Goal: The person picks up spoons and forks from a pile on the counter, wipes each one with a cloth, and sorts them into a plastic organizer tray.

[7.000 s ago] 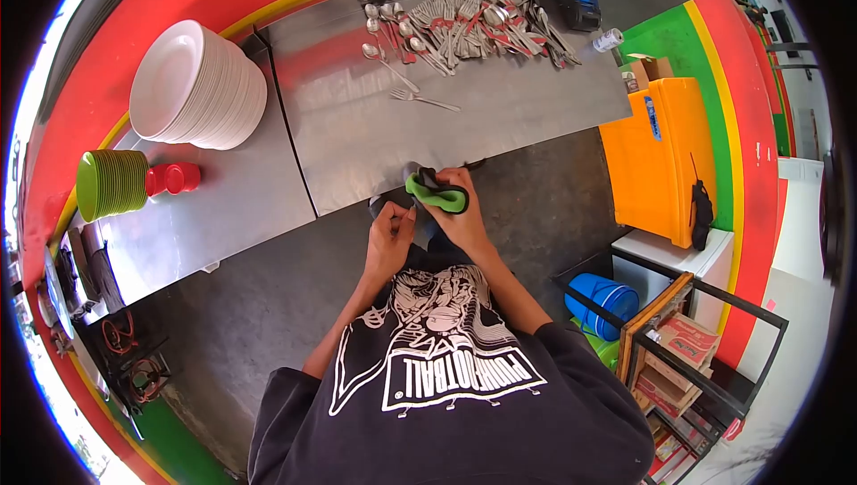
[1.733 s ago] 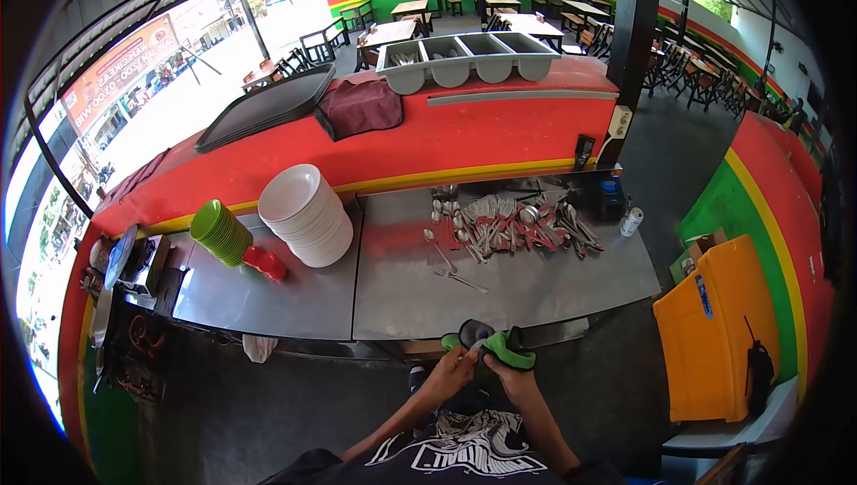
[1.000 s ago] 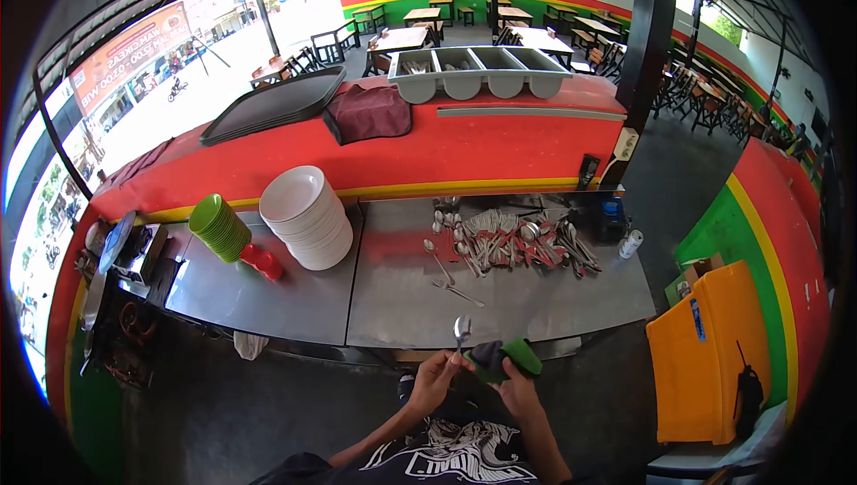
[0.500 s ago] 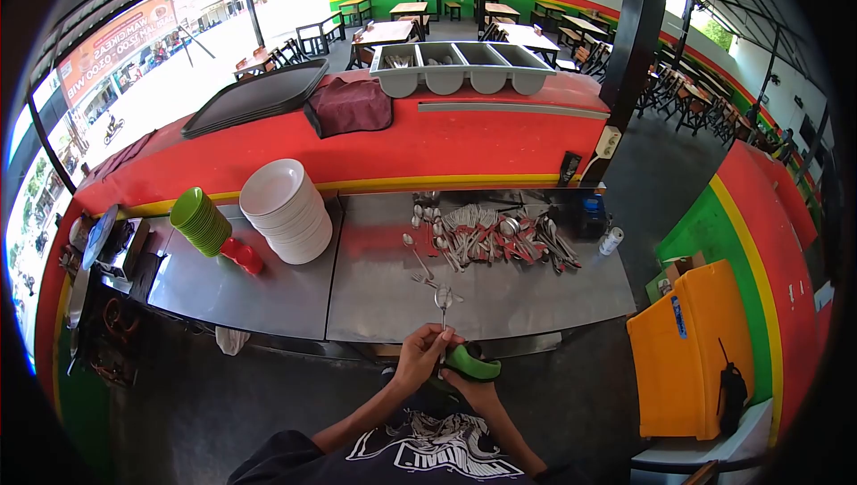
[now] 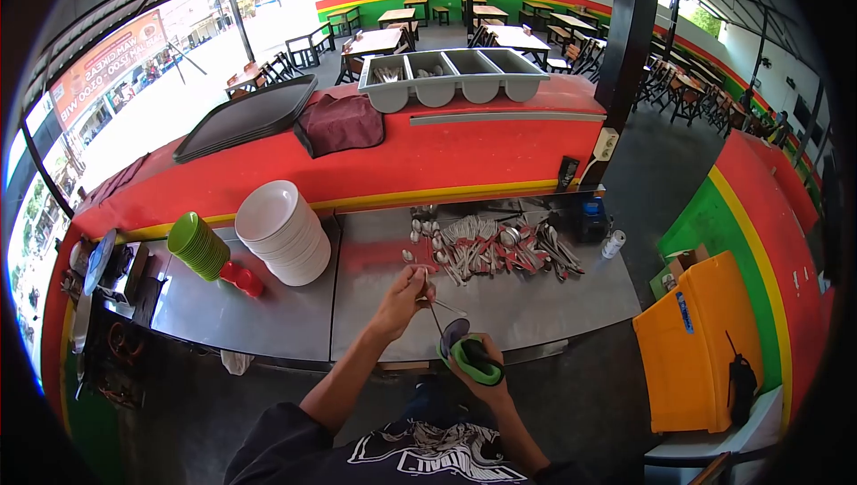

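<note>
My left hand is raised over the front of the steel counter, its fingers closed round the thin handle of a spoon. The spoon slants down to the green and dark cloth, which partly hides its far end. Below and to the right, my right hand grips that cloth. Another thin utensil shows just right of my left fingers. Behind my hands a wide pile of spoons and forks, some with red on them, is spread on the counter.
White plates, green bowls and a red object stand on the left. A grey cutlery tray, a maroon cloth and black trays lie on the red ledge. An orange bin is at right.
My left hand has moved up and left, and the spoon's bowl no longer points up above the fingers. The cloth in my right hand has turned and now meets the spoon.
</note>
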The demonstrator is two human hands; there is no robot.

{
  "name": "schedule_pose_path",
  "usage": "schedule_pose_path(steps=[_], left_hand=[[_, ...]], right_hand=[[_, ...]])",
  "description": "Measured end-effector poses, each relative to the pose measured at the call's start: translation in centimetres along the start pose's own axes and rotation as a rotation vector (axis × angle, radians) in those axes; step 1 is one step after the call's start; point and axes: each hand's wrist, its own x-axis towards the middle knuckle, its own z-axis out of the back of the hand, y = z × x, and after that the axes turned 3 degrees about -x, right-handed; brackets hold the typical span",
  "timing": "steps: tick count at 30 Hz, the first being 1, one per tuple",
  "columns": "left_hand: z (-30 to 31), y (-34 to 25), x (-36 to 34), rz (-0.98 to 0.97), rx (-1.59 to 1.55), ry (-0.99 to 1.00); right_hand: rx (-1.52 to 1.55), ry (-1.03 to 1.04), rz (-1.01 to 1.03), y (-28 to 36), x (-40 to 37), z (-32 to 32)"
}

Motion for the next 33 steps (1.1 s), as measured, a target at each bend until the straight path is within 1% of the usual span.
schedule_pose_path(steps=[1,3,7,10,12,15,18,19,21,23,26,29,30,32,33], left_hand=[[-0.3,-0.5,0.8,0.035,-0.059,0.006],[-0.7,-1.4,2.5,0.104,-0.172,0.022],[-0.5,-2.3,6.2,0.092,-0.237,0.111],[-0.4,-3.8,8.5,0.117,-0.298,0.138],[-0.7,-5.2,10.0,0.158,-0.315,0.124],[-1.0,-7.7,13.1,0.036,-0.123,0.174],[0.5,-10.3,18.1,-0.142,0.273,0.215],[1.2,-10.9,20.2,-0.197,0.354,0.222],[0.3,-13.1,22.4,-0.323,0.366,0.168],[-0.1,-15.1,25.1,-0.447,0.361,0.132],[0.4,-18.5,29.1,-0.452,0.527,0.195],[0.7,-21.6,33.2,-0.464,0.606,0.159],[1.2,-22.6,35.2,-0.457,0.594,0.176],[2.6,-24.1,40.2,-0.443,0.575,0.208],[3.0,-24.9,42.1,-0.407,0.613,0.199]], right_hand=[[0.01,-0.027,-0.012,0.5,0.5,-0.2],[-0.073,-0.043,0.042,-0.5,1.7,-0.5],[-0.123,-0.08,0.095,-1.0,3.8,-1.0],[0.019,-0.15,0.046,-0.6,6.1,-1.4],[-0.022,-0.175,0.092,-0.1,8.3,-1.3],[-0.104,-0.249,0.195,0.2,12.2,-1.2],[-0.173,-0.337,0.318,1.6,17.0,-1.2],[-0.208,-0.376,0.374,2.1,18.8,-1.2],[-0.236,-0.427,0.451,4.1,22.4,-1.3],[-0.241,-0.439,0.455,5.5,25.8,-1.4],[-0.232,-0.435,0.471,7.1,30.5,-1.5],[-0.2,-0.41,0.493,8.7,35.1,-1.8],[-0.185,-0.399,0.499,9.3,36.5,-1.9],[-0.235,-0.388,0.575,9.7,39.9,-2.0],[-0.257,-0.382,0.613,9.6,41.7,-2.1]])
